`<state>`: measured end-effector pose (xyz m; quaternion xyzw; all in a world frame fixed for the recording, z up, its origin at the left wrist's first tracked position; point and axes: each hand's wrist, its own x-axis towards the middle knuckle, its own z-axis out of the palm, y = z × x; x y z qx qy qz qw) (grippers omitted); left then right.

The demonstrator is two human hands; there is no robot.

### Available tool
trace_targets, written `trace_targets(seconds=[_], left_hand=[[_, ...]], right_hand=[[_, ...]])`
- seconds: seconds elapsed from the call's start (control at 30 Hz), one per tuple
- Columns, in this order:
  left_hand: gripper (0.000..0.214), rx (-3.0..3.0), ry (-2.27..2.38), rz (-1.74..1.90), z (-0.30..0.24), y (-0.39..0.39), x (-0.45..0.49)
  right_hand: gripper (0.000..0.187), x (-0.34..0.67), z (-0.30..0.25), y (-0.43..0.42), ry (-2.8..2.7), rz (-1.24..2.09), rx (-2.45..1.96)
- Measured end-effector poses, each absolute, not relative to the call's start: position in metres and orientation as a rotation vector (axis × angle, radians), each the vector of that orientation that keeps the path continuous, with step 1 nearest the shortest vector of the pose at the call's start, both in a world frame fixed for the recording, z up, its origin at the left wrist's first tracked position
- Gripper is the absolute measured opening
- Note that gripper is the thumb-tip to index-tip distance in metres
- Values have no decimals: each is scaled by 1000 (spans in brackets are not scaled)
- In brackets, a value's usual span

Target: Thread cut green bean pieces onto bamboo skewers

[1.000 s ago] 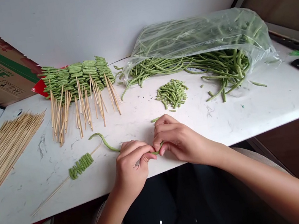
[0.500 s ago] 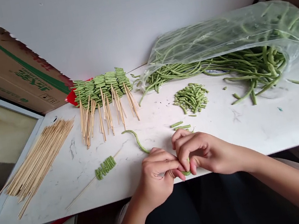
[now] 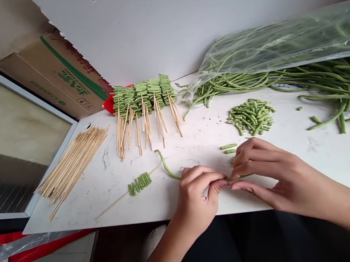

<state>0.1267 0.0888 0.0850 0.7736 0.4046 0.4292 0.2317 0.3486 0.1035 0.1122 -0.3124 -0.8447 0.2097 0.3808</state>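
Observation:
A green long bean (image 3: 166, 166) runs over the tabletop from its curved free end and passes under my left hand (image 3: 198, 197). The thumb and fingers of that hand are closed on it near the table's front edge. Beyond them, the bean's other end lies between the thumb and fingertips of my right hand (image 3: 277, 171), which pinch it beside the left thumb. Two short cut bean pieces (image 3: 228, 146) lie just behind the right fingers. To the left, a skewer (image 3: 114, 206) carries a row of bean pieces (image 3: 139, 183).
Loose bamboo skewers (image 3: 76, 166) lie at left. Finished bean skewers (image 3: 142, 96) are stacked at the back on something red (image 3: 108, 105). A heap of cut beans (image 3: 251, 116) sits behind my right hand. Whole beans spill from a clear plastic bag (image 3: 268, 46). A cardboard box (image 3: 60, 74) stands back left.
The view has swung to the left. My right hand has gone from tightly curled to more stretched fingers, and the bean end between the hands now lies straighter.

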Motion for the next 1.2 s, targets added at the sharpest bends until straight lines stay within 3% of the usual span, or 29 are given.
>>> trace_targets(seconds=[0.4, 0.9, 1.07, 1.2], left_hand=[[14, 2185, 1174, 1325, 80, 86, 124], [39, 2097, 908, 1164, 80, 86, 120], [19, 1999, 929, 1148, 80, 85, 120], [12, 2015, 973, 1137, 82, 86, 122]], right_hand=[[13, 340, 107, 96, -2153, 363, -981], [25, 344, 104, 107, -1979, 986, -752], [9, 370, 105, 120, -1915, 726, -981], [21, 375, 98, 127, -1941, 483, -1142]])
